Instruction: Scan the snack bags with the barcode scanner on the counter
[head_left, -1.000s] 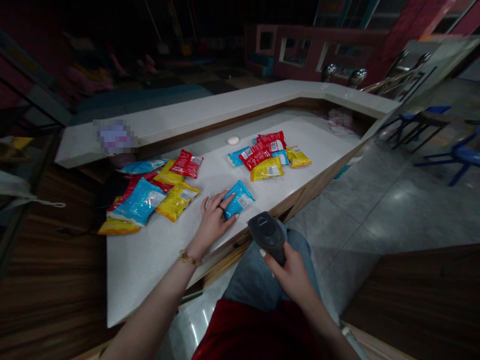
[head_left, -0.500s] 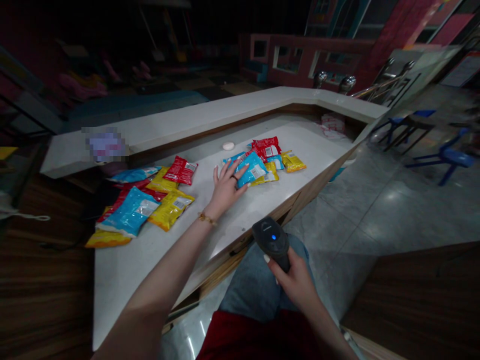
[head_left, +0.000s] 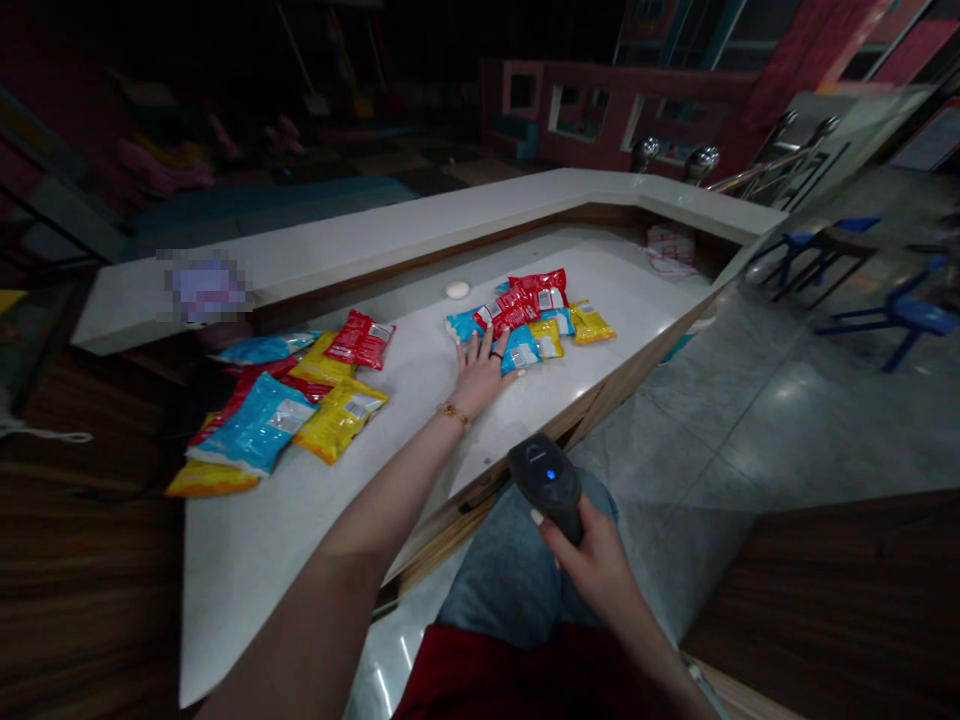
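My left hand point(head_left: 481, 375) lies with fingers spread over the near edge of the right-hand heap, touching a blue packet point(head_left: 521, 348) and reaching a red packet point(head_left: 504, 312). Another red packet point(head_left: 549, 290) and a yellow packet point(head_left: 592, 323) lie beside these. My right hand point(head_left: 592, 555) is wrapped round a dark handheld scanner point(head_left: 546, 480) with a lit blue light, held above my lap. A second heap on the left has a large blue packet point(head_left: 259, 425), a yellow packet point(head_left: 341, 420) and a red packet point(head_left: 361, 340).
The white counter point(head_left: 427, 440) has a raised ledge point(head_left: 360, 235) behind it. A small white round object point(head_left: 457, 290) sits near the ledge. A crumpled red-and-white bag point(head_left: 670, 248) lies at the far end. Blue stools point(head_left: 900, 310) stand on the floor at right.
My left hand has moved right and slightly nearer. The blue packet beneath it has shifted right and nearer, and more of a red packet shows. The right hand keeps its hold on the scanner.
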